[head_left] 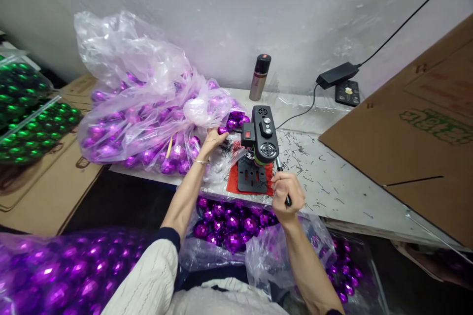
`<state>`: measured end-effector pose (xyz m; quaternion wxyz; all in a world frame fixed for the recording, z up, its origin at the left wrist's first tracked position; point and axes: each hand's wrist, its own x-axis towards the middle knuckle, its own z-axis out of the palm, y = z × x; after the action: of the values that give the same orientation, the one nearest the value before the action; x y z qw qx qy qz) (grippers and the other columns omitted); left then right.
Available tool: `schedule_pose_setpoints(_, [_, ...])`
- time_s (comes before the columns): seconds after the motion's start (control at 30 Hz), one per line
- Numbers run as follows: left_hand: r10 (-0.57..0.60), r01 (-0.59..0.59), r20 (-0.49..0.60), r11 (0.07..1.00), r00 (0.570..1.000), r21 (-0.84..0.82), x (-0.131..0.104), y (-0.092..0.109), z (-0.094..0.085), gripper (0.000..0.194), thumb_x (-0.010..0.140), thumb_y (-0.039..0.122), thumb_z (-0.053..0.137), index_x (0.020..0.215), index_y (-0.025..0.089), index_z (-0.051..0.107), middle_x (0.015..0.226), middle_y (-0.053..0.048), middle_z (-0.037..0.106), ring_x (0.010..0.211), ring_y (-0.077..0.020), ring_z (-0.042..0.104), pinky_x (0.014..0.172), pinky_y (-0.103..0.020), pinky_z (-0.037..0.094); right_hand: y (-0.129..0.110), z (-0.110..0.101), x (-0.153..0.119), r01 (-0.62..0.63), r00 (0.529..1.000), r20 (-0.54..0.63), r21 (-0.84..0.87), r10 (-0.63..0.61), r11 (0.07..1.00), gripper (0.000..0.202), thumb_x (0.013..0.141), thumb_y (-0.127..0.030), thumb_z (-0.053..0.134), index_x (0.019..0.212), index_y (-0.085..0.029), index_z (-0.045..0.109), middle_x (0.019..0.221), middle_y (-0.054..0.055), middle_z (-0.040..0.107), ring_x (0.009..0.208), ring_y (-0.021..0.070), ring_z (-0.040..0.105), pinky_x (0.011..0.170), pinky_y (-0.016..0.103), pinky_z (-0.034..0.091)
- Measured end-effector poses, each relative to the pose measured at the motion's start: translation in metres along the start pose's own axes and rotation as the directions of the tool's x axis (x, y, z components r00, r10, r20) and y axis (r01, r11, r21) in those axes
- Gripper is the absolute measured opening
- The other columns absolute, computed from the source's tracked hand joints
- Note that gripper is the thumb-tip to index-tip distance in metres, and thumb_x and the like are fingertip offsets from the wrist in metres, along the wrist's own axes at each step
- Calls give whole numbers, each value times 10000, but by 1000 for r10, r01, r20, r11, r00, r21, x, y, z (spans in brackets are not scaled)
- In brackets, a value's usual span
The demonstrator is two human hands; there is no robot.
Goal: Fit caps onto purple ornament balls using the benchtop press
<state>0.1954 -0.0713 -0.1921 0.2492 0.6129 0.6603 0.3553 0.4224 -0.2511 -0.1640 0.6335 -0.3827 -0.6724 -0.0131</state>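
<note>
A small black drill press (pixel 264 133) with a red switch stands on a red mat (pixel 232 179) on the white table. My right hand (pixel 288 194) is closed round the black-tipped lever at the press's right side. Left of the press, my left hand (pixel 215 140) pinches a shiny purple ball (pixel 222 130). More purple balls (pixel 236 120) lie just behind that hand. Beside it, a big clear bag (pixel 155 118) of purple balls covers the table's left part. Below the table edge, an open bag of purple faceted balls (pixel 232 224) sits at my lap.
A spray can (pixel 259 78) stands by the wall. The power adapter (pixel 338 75) has a cable to the press. Black shavings litter the table (pixel 314 172). A cardboard box (pixel 417 123) stands right; bagged green balls (pixel 37 118) lie far left.
</note>
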Motion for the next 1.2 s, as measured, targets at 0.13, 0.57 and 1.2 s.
schedule_pose_setpoints(0.13, [-125, 258, 310, 862, 942, -436, -62, 13, -9, 620, 808, 403, 744, 1378, 225, 579, 1360, -125, 634, 1114, -269, 658, 938, -387, 548, -4, 1, 7, -1, 1000, 2, 1, 1, 1000, 261, 926, -68, 486, 715, -217, 524, 688, -8, 594, 663, 136, 610, 588, 282, 459])
schedule_pose_setpoints(0.57, [-272, 610, 560, 152, 783, -778, -170, 9, 20, 352, 836, 439, 699, 1041, 158, 649, 832, -40, 733, 650, -133, 668, 583, -221, 547, -9, 1, 14, 4, 1000, 0, 1, -4, 1000, 259, 961, -105, 472, 735, -225, 512, 683, -9, 587, 665, 139, 617, 591, 289, 466])
schedule_pose_setpoints(1.2, [292, -251, 113, 926, 950, -283, -151, -6, 61, 584, 841, 468, 773, 1311, 174, 590, 1237, -131, 711, 1083, -264, 711, 974, -419, 582, -9, -3, 15, 29, 998, 49, 0, -29, 1000, 247, 947, -85, 480, 751, -221, 541, 722, 5, 622, 694, 144, 615, 608, 293, 470])
